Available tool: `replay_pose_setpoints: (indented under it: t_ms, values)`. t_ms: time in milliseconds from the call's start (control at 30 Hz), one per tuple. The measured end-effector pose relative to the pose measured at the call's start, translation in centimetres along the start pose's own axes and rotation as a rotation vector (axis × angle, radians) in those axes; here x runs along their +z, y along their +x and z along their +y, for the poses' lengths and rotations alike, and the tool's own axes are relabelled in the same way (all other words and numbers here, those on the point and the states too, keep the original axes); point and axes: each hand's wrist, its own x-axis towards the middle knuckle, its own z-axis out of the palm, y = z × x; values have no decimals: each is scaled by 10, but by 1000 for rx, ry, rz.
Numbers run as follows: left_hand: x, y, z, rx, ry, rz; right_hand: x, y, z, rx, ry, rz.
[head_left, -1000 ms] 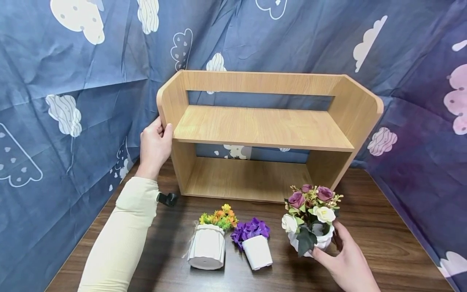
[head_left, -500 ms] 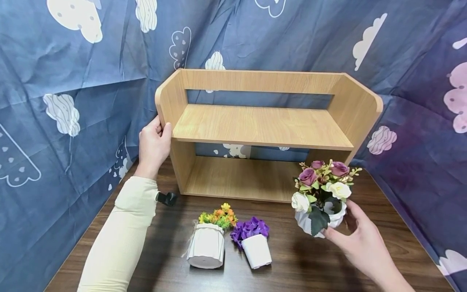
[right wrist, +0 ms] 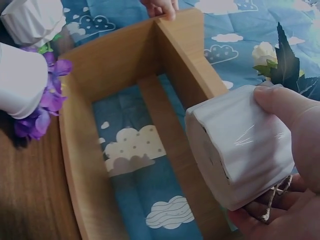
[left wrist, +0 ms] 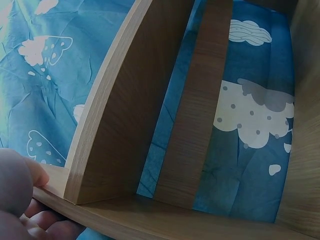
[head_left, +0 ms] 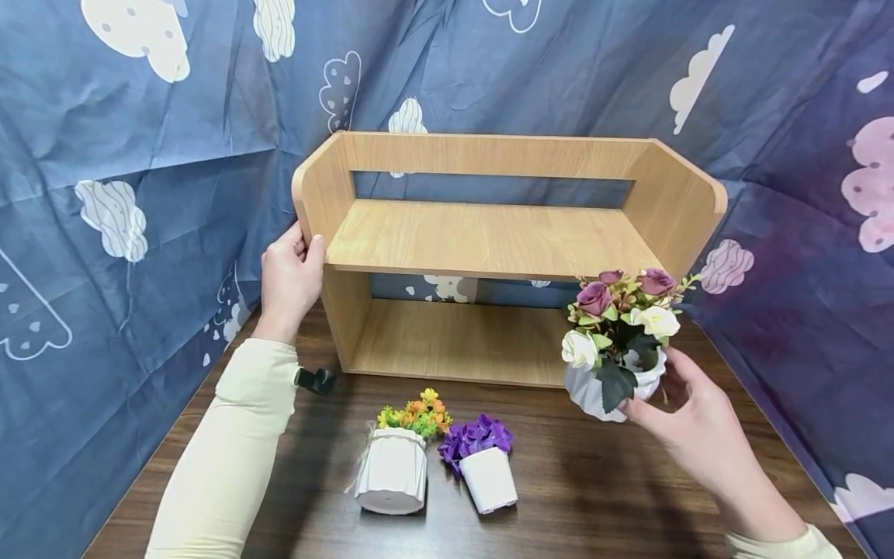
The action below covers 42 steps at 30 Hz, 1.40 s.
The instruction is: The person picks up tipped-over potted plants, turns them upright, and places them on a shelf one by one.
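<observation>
A two-tier wooden shelf (head_left: 489, 241) stands at the back of the table. My left hand (head_left: 289, 276) grips the edge of its left side panel, thumb in front; the left wrist view shows thumb and fingers around the board (left wrist: 60, 185). My right hand (head_left: 698, 423) holds a white pot (head_left: 594, 392) of artificial purple and white roses (head_left: 625, 310), raised in front of the shelf's lower right part. In the right wrist view the thumb lies on the side of the white pot (right wrist: 245, 145), with fingers below near a bit of twine (right wrist: 272, 200).
Two more white pots lie tipped on the dark wooden table (head_left: 559, 497): one with orange and yellow flowers (head_left: 391, 470), one with purple flowers (head_left: 489, 477). A blue cloud-print cloth (head_left: 174, 140) hangs behind and at both sides. The shelf's back has open gaps.
My right hand has lifted the potted roses up and away, toward the shelf's right side. The left hand keeps its grip on the side panel. The view has shifted slightly.
</observation>
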Motion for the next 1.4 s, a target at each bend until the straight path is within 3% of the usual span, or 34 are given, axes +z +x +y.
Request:
replay_pose_setpoints:
  t_ms: [700, 1100, 1400]
  values:
    - [-2, -1, 0, -1, -11, -7, -12, 38, -32, -68, 63, 57]
    - [-4, -2, -1, 7, -10, 4, -16, 58, -48, -28, 28, 78]
    - [-3, 0, -2, 16, -22, 1, -14, 75, -53, 2, 43, 138]
